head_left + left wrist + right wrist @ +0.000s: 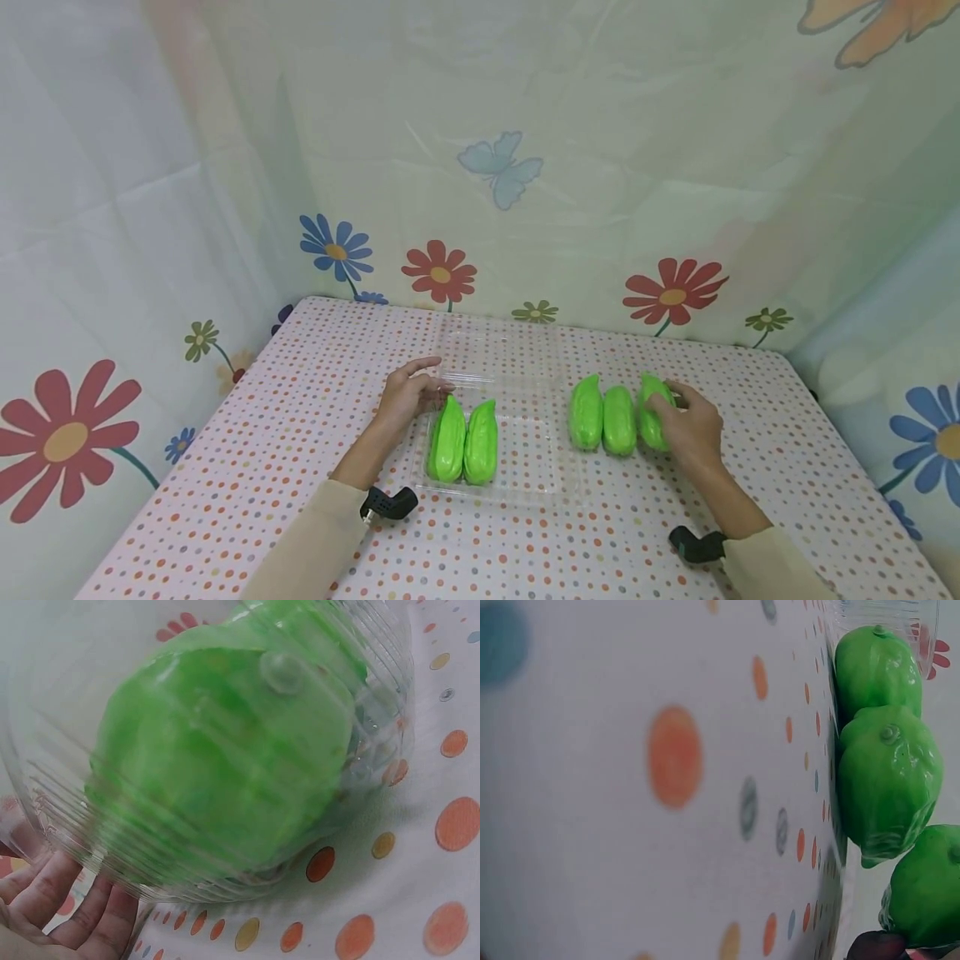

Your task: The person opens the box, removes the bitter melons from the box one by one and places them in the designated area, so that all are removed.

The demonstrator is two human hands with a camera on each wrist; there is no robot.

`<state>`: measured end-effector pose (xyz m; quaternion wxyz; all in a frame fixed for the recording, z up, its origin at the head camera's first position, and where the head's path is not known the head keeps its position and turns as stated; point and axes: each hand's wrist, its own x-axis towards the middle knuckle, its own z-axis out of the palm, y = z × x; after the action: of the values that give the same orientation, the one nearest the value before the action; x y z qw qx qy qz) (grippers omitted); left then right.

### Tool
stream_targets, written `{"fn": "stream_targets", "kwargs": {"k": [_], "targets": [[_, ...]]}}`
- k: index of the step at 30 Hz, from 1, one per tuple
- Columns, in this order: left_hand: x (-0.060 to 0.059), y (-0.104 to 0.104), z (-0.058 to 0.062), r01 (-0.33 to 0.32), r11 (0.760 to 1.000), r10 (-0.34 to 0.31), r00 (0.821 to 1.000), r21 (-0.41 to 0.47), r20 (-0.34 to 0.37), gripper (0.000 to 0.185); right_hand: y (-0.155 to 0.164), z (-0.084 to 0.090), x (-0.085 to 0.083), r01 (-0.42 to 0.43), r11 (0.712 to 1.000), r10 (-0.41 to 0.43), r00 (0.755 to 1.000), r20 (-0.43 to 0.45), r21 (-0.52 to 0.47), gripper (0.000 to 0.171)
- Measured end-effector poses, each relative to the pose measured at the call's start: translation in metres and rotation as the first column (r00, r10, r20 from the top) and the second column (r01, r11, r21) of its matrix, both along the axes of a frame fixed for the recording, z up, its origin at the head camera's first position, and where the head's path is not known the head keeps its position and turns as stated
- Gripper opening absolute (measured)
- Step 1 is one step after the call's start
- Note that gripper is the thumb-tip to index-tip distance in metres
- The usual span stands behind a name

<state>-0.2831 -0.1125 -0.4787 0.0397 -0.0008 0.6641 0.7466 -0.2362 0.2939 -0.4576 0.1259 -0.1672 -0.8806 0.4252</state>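
A clear plastic clamshell box (525, 492) lies with its lid spread back on the table. Two glossy green pod-shaped pieces with pointed tips, one of them the left piece (447, 442), lie side by side in its left part. My left hand (403, 396) is at the box's left edge; its fingers (94, 915) touch the ribbed wall from outside. To the right of the box, two more green pieces (602, 417) lie together on the table. My right hand (692, 425) grips another green piece (651, 412) between thumb and fingers, just right of that pair.
The table (300, 433) has a dotted cloth. A flowered curtain (420, 183) hangs behind it and along both sides. A dark wrist camera (388, 503) sits on the left wrist, and another camera (696, 546) on the right.
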Motion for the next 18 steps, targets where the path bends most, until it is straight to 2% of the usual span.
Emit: {"fn": "stream_targets", "kwargs": {"k": [7,18], "targets": [[0.0013,-0.0003,0.0017,0.0,1.0,0.0,1.0,-0.017,-0.003,0.053,0.001,-0.0017,-0.0024,-0.02,0.999,0.019,1.0,0.02,0.049,0.059],[0.0018,-0.0002,0.0054,0.022,1.0,-0.022,0.999,-0.014,0.026,0.052,0.0047,-0.0058,-0.0007,-0.08,0.996,0.075,0.992,0.105,0.045,0.062]]}}
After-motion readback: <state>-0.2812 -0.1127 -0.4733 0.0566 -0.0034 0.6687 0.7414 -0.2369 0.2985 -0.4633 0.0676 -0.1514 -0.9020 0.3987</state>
